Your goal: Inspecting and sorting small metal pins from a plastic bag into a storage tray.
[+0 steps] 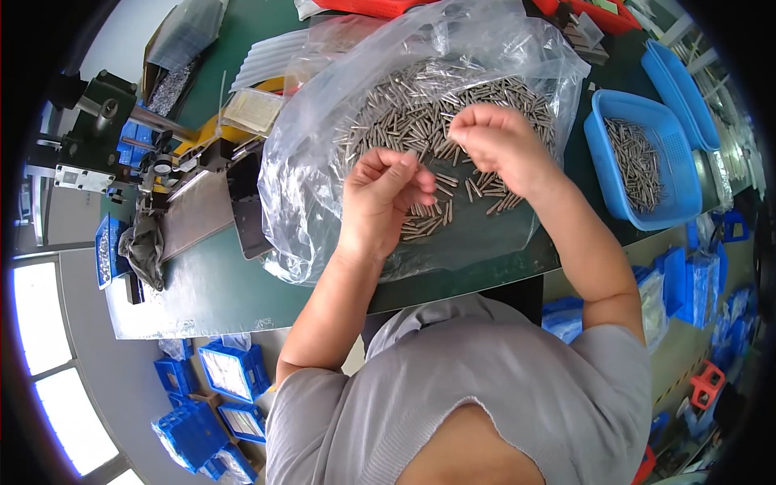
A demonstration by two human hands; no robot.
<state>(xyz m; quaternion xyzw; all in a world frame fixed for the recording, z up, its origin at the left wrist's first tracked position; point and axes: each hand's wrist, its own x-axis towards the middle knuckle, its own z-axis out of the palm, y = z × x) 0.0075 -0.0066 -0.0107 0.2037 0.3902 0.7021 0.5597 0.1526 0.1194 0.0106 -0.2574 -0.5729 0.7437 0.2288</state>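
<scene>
A large heap of small slim metal pins (404, 105) lies on a clear plastic bag (303, 178) spread over the green table. My left hand (380, 198) hovers at the heap's near left part, thumb and forefinger pinched together, other fingers curled. Something small may show at its fingertips, too small to name. Over the right part of the heap is my right hand (501, 145), its fingers drawn together in a pinch; what they hold, if anything, is hidden. Several loose pins lie scattered below and between the two hands.
To the right stands a blue basket (602, 153) part filled with similar pins, another blue basket (687, 97) beyond it. A bench fixture (162, 153) and a dark tray (249, 206) are at left. Red bins (372, 6) line the far side.
</scene>
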